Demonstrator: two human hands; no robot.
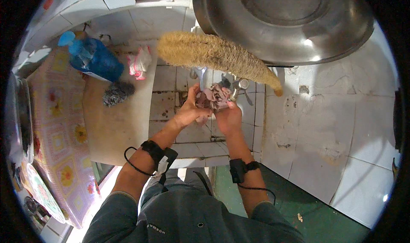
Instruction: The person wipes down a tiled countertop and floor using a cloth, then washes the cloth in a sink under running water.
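Note:
My left hand and my right hand both grip a bunched, wet-looking pinkish cloth over a tiled sink basin. The cloth lies between them, close below a metal faucet with a lever handle. Some of the cloth hangs under my left hand. A long tan fibrous loofah hangs across the view above the faucet and hides part of it.
Left of the basin, a board bears a dark scouring pad, a blue plastic bottle and a white-and-pink cloth. A large metal basin stands at the upper right. A patterned tablecloth lies far left.

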